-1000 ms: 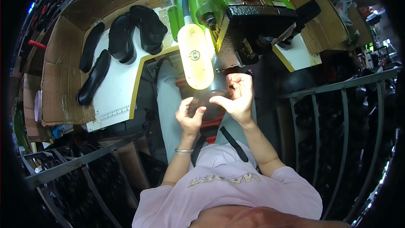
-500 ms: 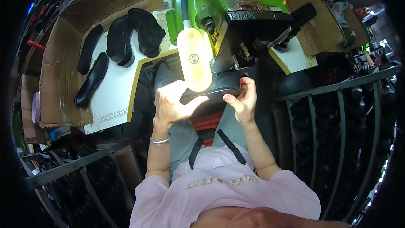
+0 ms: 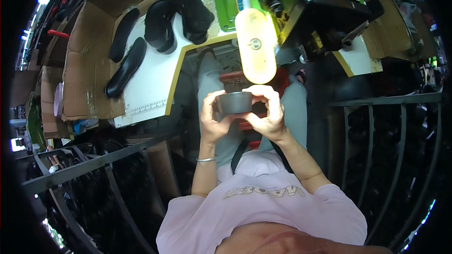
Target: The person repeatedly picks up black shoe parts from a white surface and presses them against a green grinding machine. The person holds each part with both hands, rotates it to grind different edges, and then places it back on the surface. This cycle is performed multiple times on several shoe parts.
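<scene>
Between both hands, over my lap, is a dark grey shoe sole (image 3: 237, 103), seen end-on, so most of its length does not show. My left hand (image 3: 213, 115) grips its left side, with the thumb underneath near the middle. On the other side my right hand (image 3: 268, 112) curls its fingers round the sole's edge, thumb below. Just beyond the hands hangs a lit yellow-white lamp (image 3: 255, 49). The green sewing machine (image 3: 310, 23) with its black head stands past the lamp, apart from the sole.
Several black soles (image 3: 125, 68) lie on the white worktop (image 3: 150, 82) at left, whose yellow edge curves round a cutout. Cardboard walls (image 3: 89, 61) enclose the worktop. Metal racks (image 3: 94, 167) full of dark items flank me. A red thing (image 3: 282, 77) sits low between my legs.
The sole has come away from the machine head toward my body and turned end-on. Both hands have closed in round it. The whole view has shifted, with the bench now further right.
</scene>
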A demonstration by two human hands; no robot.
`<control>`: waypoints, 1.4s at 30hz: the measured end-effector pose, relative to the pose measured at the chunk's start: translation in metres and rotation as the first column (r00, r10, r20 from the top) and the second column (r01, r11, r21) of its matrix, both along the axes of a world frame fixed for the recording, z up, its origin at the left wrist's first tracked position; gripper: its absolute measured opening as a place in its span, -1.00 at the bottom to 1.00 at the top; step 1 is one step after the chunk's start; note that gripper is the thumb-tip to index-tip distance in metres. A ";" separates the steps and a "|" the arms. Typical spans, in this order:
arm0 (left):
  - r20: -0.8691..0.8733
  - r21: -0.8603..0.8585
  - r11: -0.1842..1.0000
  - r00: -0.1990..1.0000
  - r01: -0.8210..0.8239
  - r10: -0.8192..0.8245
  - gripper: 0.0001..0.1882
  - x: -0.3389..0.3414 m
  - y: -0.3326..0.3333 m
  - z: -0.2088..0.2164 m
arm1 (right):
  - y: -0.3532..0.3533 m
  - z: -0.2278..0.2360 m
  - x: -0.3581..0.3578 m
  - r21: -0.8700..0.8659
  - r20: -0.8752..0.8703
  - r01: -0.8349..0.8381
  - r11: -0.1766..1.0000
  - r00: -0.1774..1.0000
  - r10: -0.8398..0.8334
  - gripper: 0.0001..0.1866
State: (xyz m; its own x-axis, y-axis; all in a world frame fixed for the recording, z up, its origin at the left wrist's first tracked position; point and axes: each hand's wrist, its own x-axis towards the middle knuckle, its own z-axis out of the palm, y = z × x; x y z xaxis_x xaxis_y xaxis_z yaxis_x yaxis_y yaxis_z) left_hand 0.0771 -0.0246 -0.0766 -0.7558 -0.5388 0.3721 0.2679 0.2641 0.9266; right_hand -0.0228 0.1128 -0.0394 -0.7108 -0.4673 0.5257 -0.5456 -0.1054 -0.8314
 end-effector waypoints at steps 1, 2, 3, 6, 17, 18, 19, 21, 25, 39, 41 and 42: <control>-0.012 0.099 0.993 0.998 0.057 -0.056 -0.42 0.003 -0.002 0.001 | 0.001 0.003 0.000 0.006 -0.005 -0.016 1.000 1.000 0.016 -0.34; -0.053 0.184 0.977 0.993 0.109 -0.101 -0.50 0.006 -0.007 0.004 | 0.001 0.003 0.001 0.003 -0.014 -0.028 1.000 1.000 0.028 -0.34; -0.104 0.268 0.949 0.984 0.165 -0.142 -0.59 0.008 -0.010 0.007 | 0.003 0.004 0.001 0.004 -0.028 -0.038 0.999 0.999 0.038 -0.34; -0.142 0.255 0.951 0.979 0.177 -0.145 -0.81 0.008 -0.023 0.019 | 0.006 0.005 0.000 0.038 0.007 -0.066 0.997 0.998 0.065 -0.34; 0.062 -0.553 0.818 0.987 0.158 -0.148 -0.83 0.024 -0.053 0.058 | 0.008 0.024 -0.010 0.184 0.056 -0.295 0.938 0.955 0.290 -0.30; 0.063 -0.532 0.829 0.984 0.175 -0.168 -0.83 0.027 -0.053 0.059 | 0.008 0.029 -0.012 0.225 0.025 -0.346 0.911 0.937 0.349 -0.32; 0.064 -0.510 0.838 0.980 0.193 -0.187 -0.84 0.030 -0.053 0.059 | 0.006 0.033 -0.013 0.267 -0.003 -0.392 0.880 0.913 0.407 -0.34; 0.033 -0.457 0.878 0.989 0.141 -0.142 -0.85 0.038 -0.057 0.053 | -0.002 0.036 -0.007 0.195 0.061 -0.434 0.880 0.901 0.431 -0.46; 0.064 -0.316 0.916 0.958 -0.247 0.280 -0.91 0.057 -0.095 0.054 | -0.010 0.045 0.005 0.001 0.085 -0.365 0.931 0.928 0.363 -0.58; 0.316 -0.767 0.513 0.469 -0.385 0.825 -0.41 0.109 -0.264 -0.001 | -0.306 0.020 -0.096 0.067 -0.439 -0.308 0.949 0.845 0.306 -0.60; 0.283 -0.809 0.491 0.518 -0.323 0.807 -0.36 0.125 -0.231 -0.004 | -0.304 0.016 -0.096 0.159 -0.456 -0.262 0.952 0.836 0.307 -0.53; 0.254 -0.827 0.469 0.539 -0.310 0.803 -0.36 0.130 -0.213 -0.005 | -0.297 0.017 -0.093 0.151 -0.458 -0.249 0.957 0.840 0.291 -0.50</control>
